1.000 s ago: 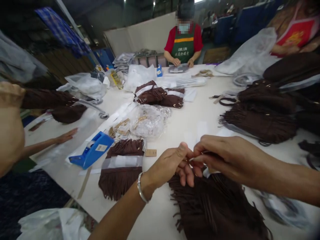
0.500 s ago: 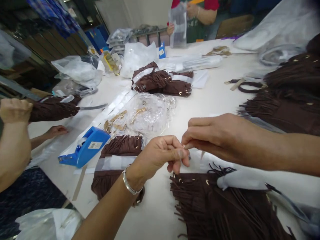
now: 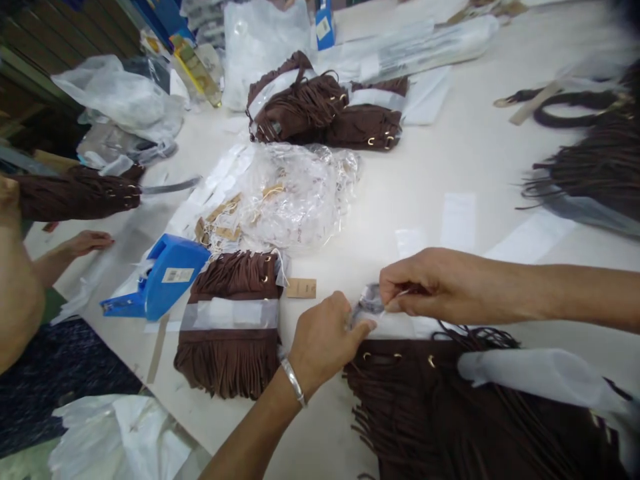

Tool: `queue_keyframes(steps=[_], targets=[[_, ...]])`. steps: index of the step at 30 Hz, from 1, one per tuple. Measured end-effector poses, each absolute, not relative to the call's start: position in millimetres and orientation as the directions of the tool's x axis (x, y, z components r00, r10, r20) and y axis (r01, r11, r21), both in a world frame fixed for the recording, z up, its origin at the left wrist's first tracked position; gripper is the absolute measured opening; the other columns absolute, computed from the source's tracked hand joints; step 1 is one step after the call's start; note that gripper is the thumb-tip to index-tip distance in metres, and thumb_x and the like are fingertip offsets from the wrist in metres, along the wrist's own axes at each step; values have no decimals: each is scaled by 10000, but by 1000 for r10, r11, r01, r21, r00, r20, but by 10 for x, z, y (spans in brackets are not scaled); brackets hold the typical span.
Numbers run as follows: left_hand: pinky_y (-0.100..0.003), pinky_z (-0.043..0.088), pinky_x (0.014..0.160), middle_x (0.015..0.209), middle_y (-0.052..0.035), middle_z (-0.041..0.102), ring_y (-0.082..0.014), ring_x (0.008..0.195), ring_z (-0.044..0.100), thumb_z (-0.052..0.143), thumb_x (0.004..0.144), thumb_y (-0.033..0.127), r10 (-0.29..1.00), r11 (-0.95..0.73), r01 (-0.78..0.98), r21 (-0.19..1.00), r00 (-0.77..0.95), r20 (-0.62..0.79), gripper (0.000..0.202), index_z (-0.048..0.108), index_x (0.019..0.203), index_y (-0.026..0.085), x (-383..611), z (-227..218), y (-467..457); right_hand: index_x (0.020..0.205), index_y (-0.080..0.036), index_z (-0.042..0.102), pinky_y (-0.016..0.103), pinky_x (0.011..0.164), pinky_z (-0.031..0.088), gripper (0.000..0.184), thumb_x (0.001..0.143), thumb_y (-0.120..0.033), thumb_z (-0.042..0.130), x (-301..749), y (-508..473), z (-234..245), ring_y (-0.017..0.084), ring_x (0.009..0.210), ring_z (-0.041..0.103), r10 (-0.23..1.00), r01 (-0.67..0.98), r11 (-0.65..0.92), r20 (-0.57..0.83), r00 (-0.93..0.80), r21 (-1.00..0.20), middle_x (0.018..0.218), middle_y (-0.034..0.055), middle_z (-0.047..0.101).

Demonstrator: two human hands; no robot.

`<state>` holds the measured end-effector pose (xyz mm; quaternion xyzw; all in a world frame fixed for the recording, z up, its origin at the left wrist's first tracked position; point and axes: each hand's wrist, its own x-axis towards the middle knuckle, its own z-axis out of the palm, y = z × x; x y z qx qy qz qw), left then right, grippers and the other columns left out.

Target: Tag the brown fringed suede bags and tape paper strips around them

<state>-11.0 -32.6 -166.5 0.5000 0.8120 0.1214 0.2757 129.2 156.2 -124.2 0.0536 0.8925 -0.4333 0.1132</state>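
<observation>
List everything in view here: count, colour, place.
table: one, white, under everything.
fringed bag: one, dark brown, below both hands.
white wrap: one, white, across that bag's right side.
banded bag: one, brown with pale band, left of the left hand.
card tag: one, tan, by the banded bag's top corner.
tape dispenser: one, blue, left of the banded bag.
clear bags: heap, transparent, table middle.
far bags: two, brown, behind the heap.
fringe pile: count unclear, brown, right edge.
left bag: one, brown, far left edge.
co-worker's hand: one, flat on table, left.
clear plastic piece: one, see-through, pinched between both hands.
left hand: one, pinching the piece.
right hand: one, pinching the piece.
</observation>
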Motion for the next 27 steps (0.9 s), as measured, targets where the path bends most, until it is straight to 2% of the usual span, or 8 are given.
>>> queue_keyframes(steps=[4, 8, 12, 15, 18, 22, 25, 27], targets=[[-298, 235, 567, 728, -43, 642, -221, 685, 597, 611, 856, 448, 866, 453, 817, 356, -309, -393, 237, 590, 839, 213, -104, -1800, -318, 846, -202, 643, 219, 542, 324, 101, 819, -205, 546, 1292, 1451, -1440, 120, 578, 513, -68, 257, 556, -351, -934, -791, 662, -26, 601], [-300, 232, 559, 694, -36, 634, -205, 643, 576, 553, 876, 339, 866, 476, 790, 388, -343, -364, 155, 591, 786, 218, -138, -1881, -278, 884, -216, 636, 218, 553, 342, 134, 812, -174, 533, 1302, 1351, -1572, 126, 595, 533, -87, 282, 544, -387, -918, -791, 691, -26, 615], [-294, 245, 562, 673, -17, 605, -188, 623, 547, 542, 859, 273, 847, 532, 721, 445, -440, -299, 85, 560, 794, 222, -139, -1919, -279, 878, -216, 596, 218, 553, 346, 86, 836, -186, 528, 1304, 1275, -1706, 127, 588, 537, -1, 302, 508, -351, -936, -806, 677, -30, 604], [-267, 293, 560, 687, 8, 611, -165, 628, 556, 553, 845, 230, 812, 559, 502, 660, -492, -314, 43, 555, 887, 220, -138, -1963, -303, 874, -214, 570, 220, 561, 355, 67, 874, -210, 503, 1278, 1244, -1775, 124, 575, 541, 56, 329, 460, -342, -938, -825, 661, -31, 604], [-227, 378, 563, 818, 11, 679, -130, 636, 583, 550, 866, 237, 774, 498, 102, 861, -500, -388, 234, 534, 1100, 228, -138, -2034, -333, 886, -218, 576, 219, 546, 341, 88, 897, -247, 493, 1229, 1233, -1789, 121, 562, 531, 46, 312, 459, -329, -943, -832, 649, -35, 595], [-188, 404, 525, 938, -12, 712, -84, 572, 562, 594, 869, 287, 700, 399, -214, 892, -557, -447, 369, 493, 1217, 224, -120, -2102, -353, 891, -224, 599, 216, 540, 315, 92, 881, -245, 511, 1164, 1206, -1780, 116, 561, 510, 26, 271, 498, -298, -954, -824, 642, -40, 580], [-182, 418, 522, 955, -25, 722, -83, 569, 575, 616, 869, 321, 656, 370, -269, 889, -602, -456, 382, 496, 1217, 221, -109, -2103, -348, 897, -226, 609, 213, 540, 309, 94, 865, -230, 521, 1126, 1162, -1793, 110, 559, 501, 48, 297, 487, -315, -948, -821, 640, -43, 578], [-203, 461, 566, 1004, -46, 722, -116, 652, 630, 611, 882, 347, 641, 399, -218, 891, -628, -441, 387, 499, 1231, 222, -103, -2083, -363, 887, -220, 608, 210, 538, 314, 93, 871, -239, 519, 1105, 1134, -1809, 107, 561, 496, 55, 320, 441, -331, -942, -839, 645, -43, 577]])
